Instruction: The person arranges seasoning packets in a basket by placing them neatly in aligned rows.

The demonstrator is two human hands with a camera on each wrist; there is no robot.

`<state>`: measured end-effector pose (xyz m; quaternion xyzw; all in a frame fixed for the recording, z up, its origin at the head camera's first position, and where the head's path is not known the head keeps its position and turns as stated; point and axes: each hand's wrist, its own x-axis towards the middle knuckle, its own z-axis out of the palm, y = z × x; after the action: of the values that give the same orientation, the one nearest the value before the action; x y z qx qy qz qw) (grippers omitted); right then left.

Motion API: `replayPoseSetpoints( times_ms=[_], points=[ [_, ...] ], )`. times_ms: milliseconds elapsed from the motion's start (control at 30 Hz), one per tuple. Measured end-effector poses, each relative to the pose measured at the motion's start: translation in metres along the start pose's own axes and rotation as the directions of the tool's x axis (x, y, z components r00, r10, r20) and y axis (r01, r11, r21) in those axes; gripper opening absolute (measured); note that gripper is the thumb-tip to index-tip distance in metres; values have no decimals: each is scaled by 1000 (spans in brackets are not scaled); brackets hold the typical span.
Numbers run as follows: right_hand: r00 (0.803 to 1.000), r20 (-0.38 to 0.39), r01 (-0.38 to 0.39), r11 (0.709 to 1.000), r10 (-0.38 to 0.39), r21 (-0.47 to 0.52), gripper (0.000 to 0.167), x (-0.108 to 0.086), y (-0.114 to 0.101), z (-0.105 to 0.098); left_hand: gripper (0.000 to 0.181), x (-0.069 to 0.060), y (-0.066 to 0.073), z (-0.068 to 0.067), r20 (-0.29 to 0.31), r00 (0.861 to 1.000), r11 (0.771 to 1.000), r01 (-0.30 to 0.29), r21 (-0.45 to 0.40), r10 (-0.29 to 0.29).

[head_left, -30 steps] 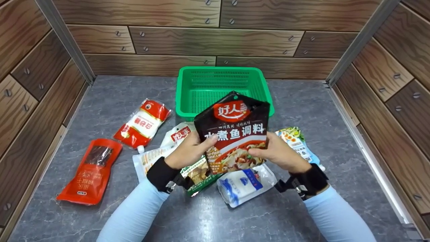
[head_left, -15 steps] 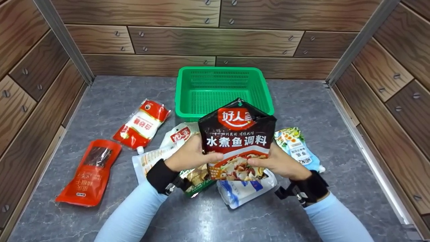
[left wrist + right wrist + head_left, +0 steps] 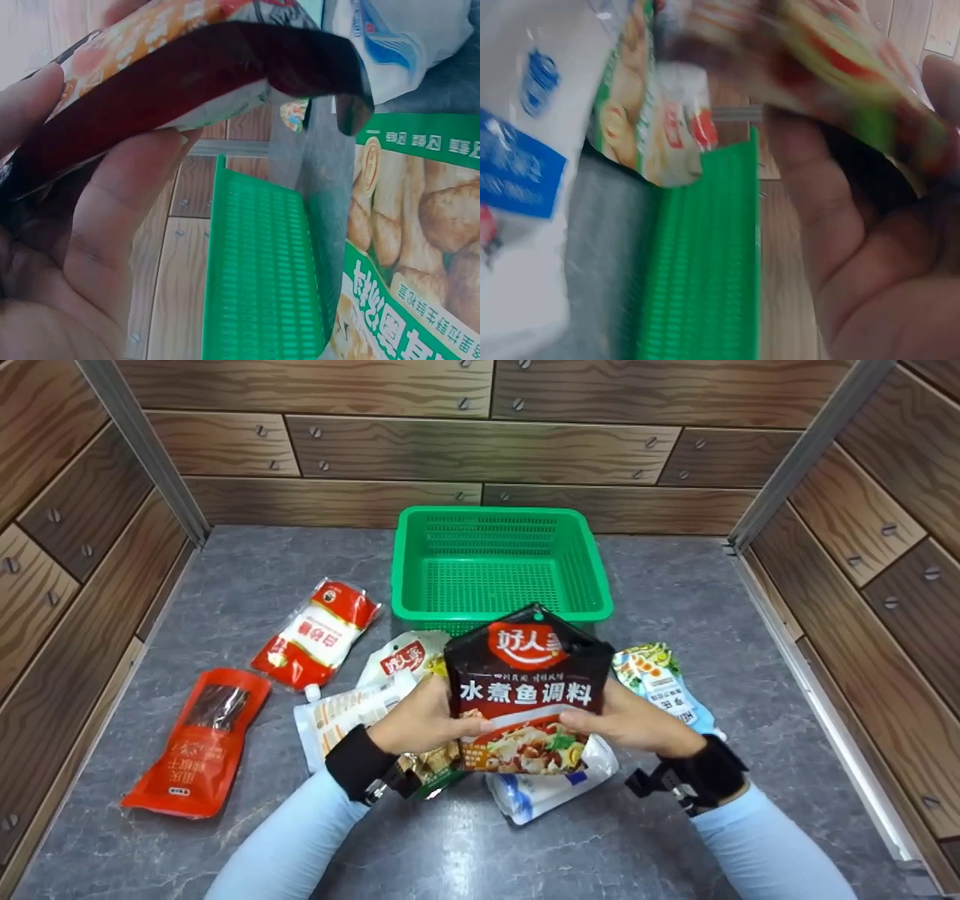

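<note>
Both hands hold a black and red seasoning packet (image 3: 529, 690) with a food picture, raised above other packets in the head view. The left hand (image 3: 431, 716) grips its left edge, thumb across the front. On the opposite edge, the right hand (image 3: 634, 720) pinches it likewise, thumb on the front. In the left wrist view the packet (image 3: 172, 82) is seen side-on between thumb and fingers. The right wrist view shows it blurred. Partly hidden below lie a white and blue pouch (image 3: 551, 787) and a green mushroom packet (image 3: 420, 217).
Behind the packet stands a green basket (image 3: 502, 615). To the left lie a red and white sugar pouch (image 3: 319, 634) and a red chili packet (image 3: 202, 746). A light spouted pouch (image 3: 345, 712) is by the left hand; a Heinz pouch (image 3: 664, 686) is at the right.
Over the last second the packet has come down and toward the person, tilting back from its slanted pose to nearly level. Both hands keep hold of it. The basket shows more fully.
</note>
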<state>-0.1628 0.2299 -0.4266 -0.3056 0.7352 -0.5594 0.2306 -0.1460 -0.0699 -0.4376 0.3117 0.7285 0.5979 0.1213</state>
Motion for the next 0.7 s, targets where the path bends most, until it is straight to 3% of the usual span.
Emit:
replayPoseSetpoints(
  times_ms=[67,200,300,433,567,700],
  points=[
    [1000,-20,16,999,-16,-41,65,-2,-8,-8,39,-1,9,1,14,1000,1000,12,15,-12],
    [997,-66,16,990,-26,-138,39,-7,-24,-24,38,-3,19,5,42,998,999,43,28,-44],
    [999,-31,33,993,-37,-111,23,-9,-30,-32,40,-3,13,9,45,997,998,59,38,-60],
    [999,40,33,996,-30,-83,26,-7,-33,-36,44,0,-3,13,48,998,998,42,54,-45],
    [995,95,-3,982,21,-187,19,-4,-39,-35,47,3,-9,13,65,998,998,18,67,-23],
    [993,116,5,954,31,-299,17,1,-44,-33,47,3,-13,12,49,998,993,39,112,-45]
  ],
)
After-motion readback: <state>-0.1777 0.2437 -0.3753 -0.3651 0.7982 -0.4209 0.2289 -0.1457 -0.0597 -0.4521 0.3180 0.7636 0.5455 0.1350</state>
